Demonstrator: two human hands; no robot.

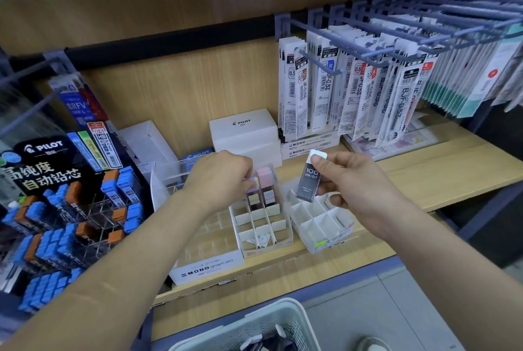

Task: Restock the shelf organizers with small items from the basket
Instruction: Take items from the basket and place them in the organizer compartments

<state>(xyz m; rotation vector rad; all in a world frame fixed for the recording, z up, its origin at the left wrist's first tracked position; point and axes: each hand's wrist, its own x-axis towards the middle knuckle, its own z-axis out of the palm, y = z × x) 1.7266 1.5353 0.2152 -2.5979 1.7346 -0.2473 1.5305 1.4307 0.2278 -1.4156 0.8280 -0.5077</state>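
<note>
Right hand: the right hand (359, 185) pinches a dark lead case (309, 179) between thumb and curled fingers, the thumb pressed on its white cap.
Dark case: a slim, glossy rectangular box printed "100", held tilted in the air just above the back cells of the right organizer (321, 224).
Left hand: the left hand (223, 178) curls its fingers onto a lilac-capped case (252, 190), which stands upright in the back row of the middle organizer (261, 233).
Beside it: a pink-capped case (267, 185) stands upright, touching the lilac one.
Organizers: both are white card grids in clear trays, near the shelf's front edge; a clear organizer (202, 233) sits to their left.
Shelf: the shelf (430, 175) is pale wood-grain board.
Basket: a pale perforated plastic basket (263, 322) sits below the front edge, holding more cases.
Around: a black Pilot display (53, 180) of blue and orange cases fills the left end; a white Pilot box (243, 127) lies at the back; refill packs (356, 90) hang from hooks above the right end.
</note>
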